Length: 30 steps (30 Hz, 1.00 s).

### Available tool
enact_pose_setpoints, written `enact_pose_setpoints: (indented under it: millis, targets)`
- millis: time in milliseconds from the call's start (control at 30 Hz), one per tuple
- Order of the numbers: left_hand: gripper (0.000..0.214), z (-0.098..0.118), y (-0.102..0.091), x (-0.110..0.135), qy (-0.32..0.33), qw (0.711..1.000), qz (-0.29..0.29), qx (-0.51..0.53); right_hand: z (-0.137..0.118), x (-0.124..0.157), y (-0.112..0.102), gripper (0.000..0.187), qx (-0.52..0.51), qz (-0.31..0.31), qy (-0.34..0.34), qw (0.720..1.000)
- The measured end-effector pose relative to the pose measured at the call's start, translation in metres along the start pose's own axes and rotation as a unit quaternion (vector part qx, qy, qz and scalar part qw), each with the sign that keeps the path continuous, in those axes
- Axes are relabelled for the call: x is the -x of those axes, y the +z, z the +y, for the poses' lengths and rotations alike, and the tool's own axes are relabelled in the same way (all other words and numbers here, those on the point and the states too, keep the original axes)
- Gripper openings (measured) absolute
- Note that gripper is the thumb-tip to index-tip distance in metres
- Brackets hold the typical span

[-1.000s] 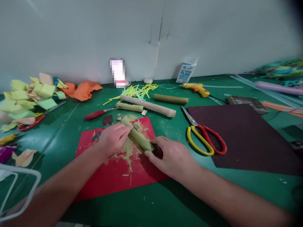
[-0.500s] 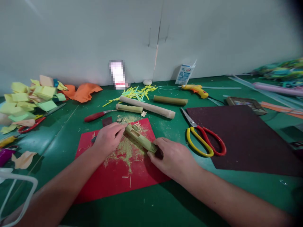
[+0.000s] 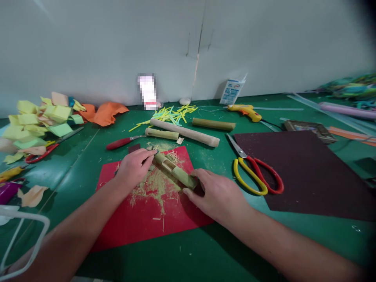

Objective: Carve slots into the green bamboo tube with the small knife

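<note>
Between my hands a green bamboo tube (image 3: 183, 177) lies slanted over a red sheet (image 3: 123, 231). A rectangular opening is cut in its upper side. My left hand (image 3: 135, 166) closes on the tube's far left end; something small and dark shows at those fingertips, too little to name. Around the near right end, the thumb and fingers of my right hand (image 3: 216, 194) are closed. Pale bamboo dust (image 3: 155, 192) and shavings cover the middle of the sheet. The undersides of my fingers are hidden.
Beyond the sheet lie a red-handled carving tool (image 3: 119, 143) and more bamboo pieces (image 3: 188, 134). Scissors (image 3: 249, 172) rest beside a dark sheet (image 3: 305, 176) on the right. A yellow glue gun (image 3: 245, 111) is farther back, and folded papers (image 3: 35, 125) pile up at left.
The whole view has shifted slightly, so things sit a little farther right. Both hands keep hold of the bamboo tube, which looks slightly rolled.
</note>
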<state>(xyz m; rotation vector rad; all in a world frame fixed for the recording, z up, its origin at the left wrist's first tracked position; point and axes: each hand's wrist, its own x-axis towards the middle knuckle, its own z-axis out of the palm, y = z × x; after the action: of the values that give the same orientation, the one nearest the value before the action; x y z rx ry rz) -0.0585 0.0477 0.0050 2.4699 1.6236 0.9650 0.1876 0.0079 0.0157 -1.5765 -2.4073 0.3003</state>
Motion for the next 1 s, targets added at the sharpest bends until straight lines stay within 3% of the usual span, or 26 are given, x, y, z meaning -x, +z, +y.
enact_pose_setpoints:
  millis: [100,267,600,1000]
  targets:
    - [0.025,0.000,-0.001,-0.001,-0.012,1.000,0.000,-0.005,0.000,-0.001,-0.001,0.024,0.001,-0.003,-0.006,1.000]
    - [0.023,-0.006,-0.003,-0.006,-0.056,0.995,0.077,-0.013,-0.002,-0.001,-0.003,0.026,-0.001,-0.001,-0.014,1.000]
    - [0.026,0.001,-0.001,-0.001,-0.171,0.979,0.016,0.110,-0.004,-0.003,0.001,0.021,0.000,0.000,-0.023,1.000]
    - [0.022,0.031,-0.024,0.000,-0.014,0.966,0.204,0.156,-0.004,-0.006,-0.007,0.018,-0.085,0.043,-0.038,0.995]
